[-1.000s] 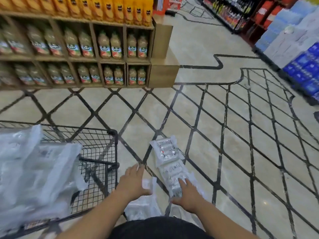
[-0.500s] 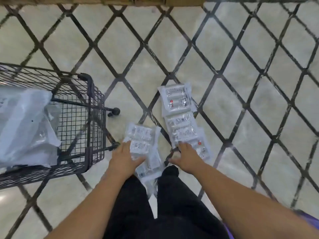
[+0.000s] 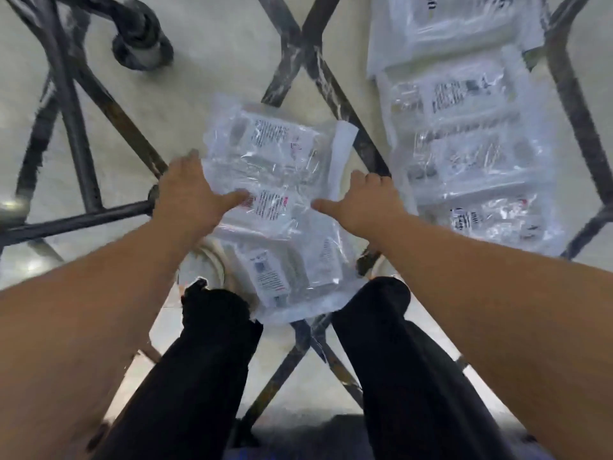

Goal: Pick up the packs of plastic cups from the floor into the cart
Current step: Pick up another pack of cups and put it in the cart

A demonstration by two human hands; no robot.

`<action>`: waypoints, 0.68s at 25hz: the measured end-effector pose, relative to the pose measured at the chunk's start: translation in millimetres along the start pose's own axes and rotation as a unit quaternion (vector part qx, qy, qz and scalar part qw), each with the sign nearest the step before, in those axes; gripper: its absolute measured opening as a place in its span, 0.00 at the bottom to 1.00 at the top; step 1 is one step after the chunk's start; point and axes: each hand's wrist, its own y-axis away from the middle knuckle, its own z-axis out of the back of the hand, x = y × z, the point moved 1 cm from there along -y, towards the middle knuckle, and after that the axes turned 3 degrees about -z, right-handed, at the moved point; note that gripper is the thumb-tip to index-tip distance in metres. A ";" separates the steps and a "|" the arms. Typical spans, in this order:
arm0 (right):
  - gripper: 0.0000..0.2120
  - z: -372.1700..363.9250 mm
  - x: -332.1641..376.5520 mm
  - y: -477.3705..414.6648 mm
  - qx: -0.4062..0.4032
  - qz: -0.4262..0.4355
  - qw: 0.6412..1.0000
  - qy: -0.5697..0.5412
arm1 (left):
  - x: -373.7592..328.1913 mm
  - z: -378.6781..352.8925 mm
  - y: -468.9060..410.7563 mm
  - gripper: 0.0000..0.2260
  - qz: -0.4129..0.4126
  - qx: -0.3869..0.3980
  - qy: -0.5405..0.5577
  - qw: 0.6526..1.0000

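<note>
**Fingers of both hands close on the near pack**

Head view: the left hand [image 3: 192, 200] clasps the left edge of the near pack [image 3: 275, 161] at the centre of the frame. Its thumb lies across the film on top and its fingers [image 3: 187, 162] spread along the edge, with the tips hidden and apparently tucked under. The right hand [image 3: 365, 200] mirrors it on the right edge, thumb pointing inward on top and fingers curled down over the side. Both hands grasp this one pack. It lies on the floor [image 3: 205, 68], overlapping a second pack [image 3: 292, 277] lower in the frame, just above the trouser legs [image 3: 212, 343].

Half a second ago the right hand was on the stack of packs [image 3: 464, 144] at the upper right, and only the left hand was on this pack. The right hand has now crossed over, and the head has dropped far closer to the floor. I read this as a two-handed lift about to start. Whether the second pack will come up with it cannot be told.

The stack at the upper right is left for a later trip. Of the cart [image 3: 73, 220], only the lower frame and a wheel [image 3: 142, 38] show at the upper left, so the carry should go up and to the left.
</note>
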 end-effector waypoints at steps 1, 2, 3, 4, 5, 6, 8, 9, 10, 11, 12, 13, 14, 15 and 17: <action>0.53 -10.8 4.8 -27.2 -0.015 -0.004 1.000 0.012 | 9.1 -10.2 -26.8 0.55 0.007 0.003 0.000 1.000; 0.54 -23.9 7.8 -49.3 -0.027 -0.006 0.999 0.022 | 16.5 -19.5 -48.2 0.59 0.012 0.009 0.008 1.000; 0.56 -36.6 11.7 -67.6 -0.035 -0.005 0.999 0.023 | 23.8 -27.4 -66.4 0.61 0.016 0.012 0.031 0.999; 0.57 -48.2 17.3 -80.5 -0.039 -0.001 0.999 0.013 | 28.2 -32.3 -77.4 0.61 0.021 0.021 0.071 0.997; 0.58 -58.8 22.9 -89.1 -0.040 0.004 0.999 -0.011 | 32.8 -37.2 -85.0 0.59 0.030 0.036 0.118 0.992; 0.58 -66.2 26.6 -94.1 -0.043 0.012 0.998 -0.039 | 33.7 -41.8 -90.3 0.57 0.036 0.051 0.155 0.986; 0.59 -73.2 27.1 -92.4 -0.040 0.032 0.993 -0.105 | 30.7 -50.8 -93.1 0.55 0.024 0.063 0.188 0.980; 0.60 -72.8 26.5 -88.0 -0.035 0.046 0.990 -0.132 | 29.0 -51.6 -90.2 0.55 0.017 0.056 0.185 0.981; 0.61 -69.1 25.4 -81.0 -0.031 0.061 0.985 -0.156 | 25.3 -48.5 -82.8 0.56 0.008 0.043 0.179 0.983; 0.62 -62.7 23.6 -72.3 -0.024 0.072 0.979 -0.188 | 19.3 -41.7 -72.7 0.57 -0.005 0.028 0.177 0.984; 0.62 -53.3 21.7 -60.6 -0.018 0.081 0.971 -0.223 | 12.4 -32.4 -59.4 0.59 -0.015 0.012 0.181 0.983; 0.62 -41.5 18.8 -46.9 -0.016 0.086 0.963 -0.256 | 5.2 -21.8 -44.5 0.59 -0.020 -0.005 0.190 0.982; 0.61 -25.3 15.5 -29.8 -0.020 0.093 0.956 -0.278 | -5.4 -8.8 -26.5 0.59 -0.024 -0.022 0.199 0.979; 0.61 -9.5 10.6 -10.9 -0.025 0.095 0.953 -0.286 | -16.1 4.3 -8.3 0.60 -0.023 -0.033 0.207 0.978; 0.62 27.5 -3.4 35.7 -0.040 0.101 0.953 -0.283 | -43.1 37.0 32.4 0.60 -0.028 -0.034 0.206 0.978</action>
